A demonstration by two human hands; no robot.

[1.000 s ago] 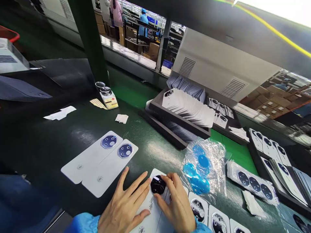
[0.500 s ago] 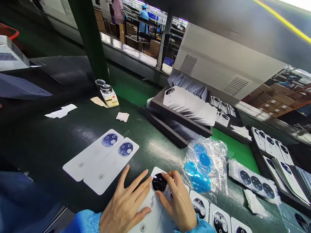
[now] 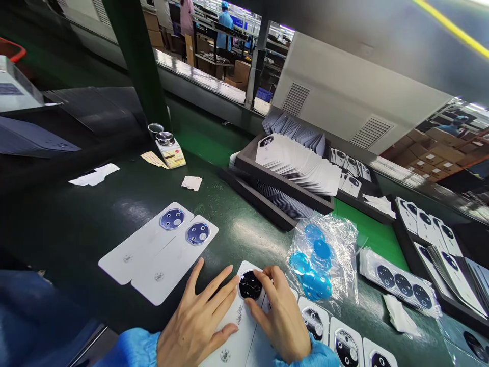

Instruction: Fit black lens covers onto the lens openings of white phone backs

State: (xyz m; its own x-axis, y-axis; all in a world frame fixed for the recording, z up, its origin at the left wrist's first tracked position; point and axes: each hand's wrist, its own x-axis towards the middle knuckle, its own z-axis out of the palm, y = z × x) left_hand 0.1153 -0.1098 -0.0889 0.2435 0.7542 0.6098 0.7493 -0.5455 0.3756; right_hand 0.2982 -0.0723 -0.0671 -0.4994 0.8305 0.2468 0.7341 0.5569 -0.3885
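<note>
My left hand (image 3: 200, 316) lies spread on the left side of a white panel (image 3: 244, 334) near the front edge. My right hand (image 3: 280, 316) has thumb and index finger on the rim of the round black camera piece (image 3: 250, 284) at that panel's top. To the left lie two white panels (image 3: 147, 250) side by side, each with a dark blue round piece. Several panels with black round pieces (image 3: 346, 346) form a row to the right of my right hand. A clear bag with blue discs (image 3: 315, 265) rests just beyond it.
Stacked dark trays (image 3: 267, 173) of white panels stand behind. More trays (image 3: 405, 239) line the right side. A wrapped pack (image 3: 401, 285), paper scraps (image 3: 192, 183) and a small jar (image 3: 165, 138) are on the table. People (image 3: 225, 25) are in the background.
Both hands hold nearly the same pose on the panel and black piece. The view has shifted very slightly.
</note>
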